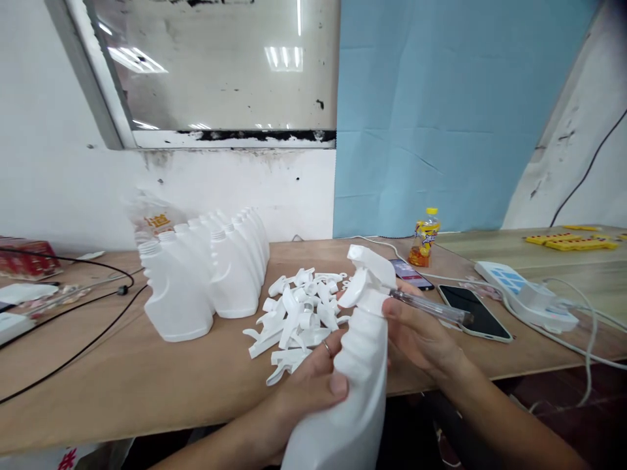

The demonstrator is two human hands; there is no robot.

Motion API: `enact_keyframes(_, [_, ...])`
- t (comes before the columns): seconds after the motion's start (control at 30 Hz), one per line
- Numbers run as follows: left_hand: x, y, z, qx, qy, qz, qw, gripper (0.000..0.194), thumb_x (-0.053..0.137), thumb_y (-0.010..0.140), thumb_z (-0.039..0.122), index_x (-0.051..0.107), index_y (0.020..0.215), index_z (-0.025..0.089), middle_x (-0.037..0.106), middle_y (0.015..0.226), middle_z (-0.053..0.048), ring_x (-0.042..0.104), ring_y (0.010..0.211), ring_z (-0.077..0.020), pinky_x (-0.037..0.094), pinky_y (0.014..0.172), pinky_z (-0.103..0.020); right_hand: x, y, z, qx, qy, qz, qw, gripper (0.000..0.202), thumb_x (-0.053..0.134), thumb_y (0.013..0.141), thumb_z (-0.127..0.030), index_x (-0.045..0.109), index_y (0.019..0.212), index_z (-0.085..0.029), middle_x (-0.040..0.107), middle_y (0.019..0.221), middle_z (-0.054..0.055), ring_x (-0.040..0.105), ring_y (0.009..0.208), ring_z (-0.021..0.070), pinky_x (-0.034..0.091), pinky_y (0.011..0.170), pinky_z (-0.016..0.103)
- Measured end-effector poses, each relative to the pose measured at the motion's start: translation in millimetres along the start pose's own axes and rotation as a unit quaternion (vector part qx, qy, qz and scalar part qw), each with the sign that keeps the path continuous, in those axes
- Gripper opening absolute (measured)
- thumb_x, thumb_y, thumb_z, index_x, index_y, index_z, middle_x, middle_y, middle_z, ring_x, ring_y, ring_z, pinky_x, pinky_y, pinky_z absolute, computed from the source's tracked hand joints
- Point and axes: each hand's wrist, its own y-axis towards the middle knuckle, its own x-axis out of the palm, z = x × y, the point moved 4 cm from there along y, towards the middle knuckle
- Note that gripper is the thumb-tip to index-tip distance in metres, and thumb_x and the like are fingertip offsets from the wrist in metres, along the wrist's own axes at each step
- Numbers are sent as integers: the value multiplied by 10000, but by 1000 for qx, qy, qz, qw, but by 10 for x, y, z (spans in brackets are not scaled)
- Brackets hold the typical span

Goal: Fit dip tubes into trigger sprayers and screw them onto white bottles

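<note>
A: Bottle location?
B: Bottle (360, 378), 5 o'clock from view centre, held up before the bench (161, 391), leaning toward 1 o'clock; spray head (373, 269) on top.
A: Hands?
B: Left hand (313, 382) wrapped round the body; right hand (416, 326) gripping at the collar, pen (431, 305) tucked along it.
A: Handling, estimated?
B: Light, thin plastic; smooth, may slip, dents if squeezed. Hold at the ridged waist. Spray head stiffer; trigger probably weakest, so take the collar.
A: Unclear?
B: Base cut off at 6 o'clock. Right fingertips hidden behind neck. Collar tightness: cannot tell.
</note>
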Motion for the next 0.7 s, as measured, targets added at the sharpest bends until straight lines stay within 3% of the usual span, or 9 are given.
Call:
enact_keyframes(0.1, [12,-50,54,9,32,8,999,652,849,713,435,577,1282,271,640,1271,-100,548,1276,-290,443,1002,-376,-9,-60,33,-24,4,53,998,324,748,797,-460,723,1038,-245,757,1012,86,712,925,283,581,814,419])
enact_keyframes(0.27, [18,-27,70,-20,29,33,999,477,852,728,299,648,1144,184,652,1272,-116,563,1266,-282,409,1058,-409,20,-116,114,40,36,37,998,381,824,719,-476,761,965,-192,764,978,97,700,964,286,552,895,416])
enact_keyframes(0.33, [20,-21,55,-29,20,15,999,459,846,739,269,662,1147,167,675,1228,-110,602,1212,-256,439,1023,-377,-7,-137,145,61,53,29,996,350,801,752,-472,771,937,-177,765,956,95,695,987,283,536,925,407])
enact_keyframes(0.43, [-15,-36,32,-39,-19,-11,999,497,856,733,271,654,1177,179,719,1068,-74,685,971,-173,504,858,-280,10,-155,164,91,108,-41,989,396,749,787,-540,780,925,-170,759,980,102,681,1032,285,537,913,385])
enact_keyframes(0.6, [-78,-70,25,-42,-83,-34,995,539,823,774,291,564,1240,215,688,980,-37,666,778,-104,491,715,-208,102,-162,144,112,198,-157,961,418,701,833,-531,725,1100,-210,723,1099,100,661,1055,270,500,960,397])
enact_keyframes(0.7, [-68,-73,7,-54,-55,-31,997,521,775,827,343,534,1275,232,657,1041,-41,655,850,-116,490,754,-221,73,-140,198,96,161,-127,974,417,786,771,-490,700,1063,-205,696,1048,80,637,998,237,493,919,354])
